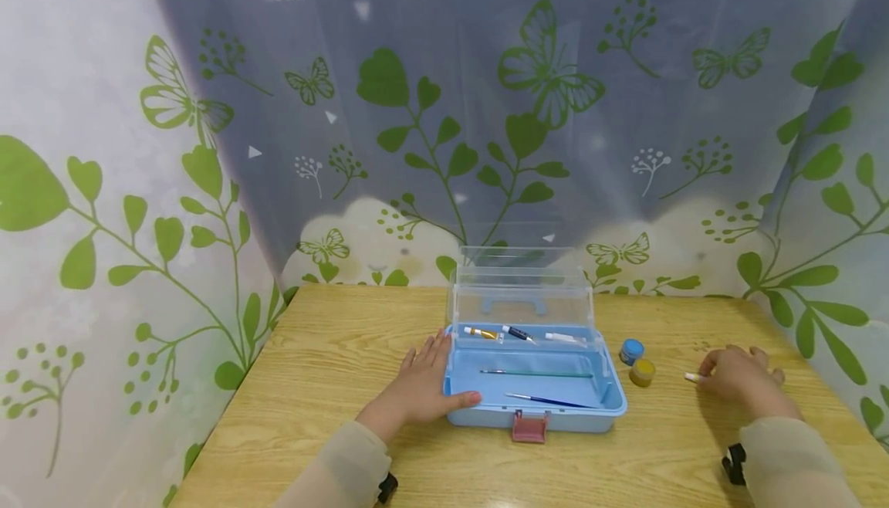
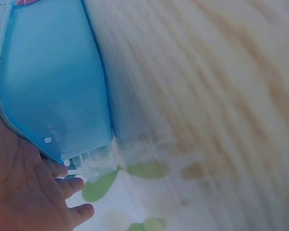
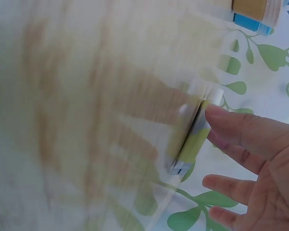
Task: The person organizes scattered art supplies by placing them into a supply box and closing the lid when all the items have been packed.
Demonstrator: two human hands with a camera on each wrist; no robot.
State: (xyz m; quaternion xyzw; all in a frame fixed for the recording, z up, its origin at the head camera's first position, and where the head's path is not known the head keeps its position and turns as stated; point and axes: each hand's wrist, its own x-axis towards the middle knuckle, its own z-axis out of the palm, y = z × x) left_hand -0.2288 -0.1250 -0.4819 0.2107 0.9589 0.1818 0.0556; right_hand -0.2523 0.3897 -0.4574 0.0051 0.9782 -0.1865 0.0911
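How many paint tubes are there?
4: a gold one, a black one and a white one toward the back of the blue box, and a yellow one in the right hand. Others may be hidden.

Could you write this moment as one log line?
left hand: touches open blue box | right hand: pinches yellow tube | beside box: blue jar, yellow jar

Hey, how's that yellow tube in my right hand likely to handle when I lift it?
The yellow tube will probably feel light, as it looks slim in the right hand. It is pinched near its white cap, so the far end may dip. If let go, its rounded sides could let it roll on the table.
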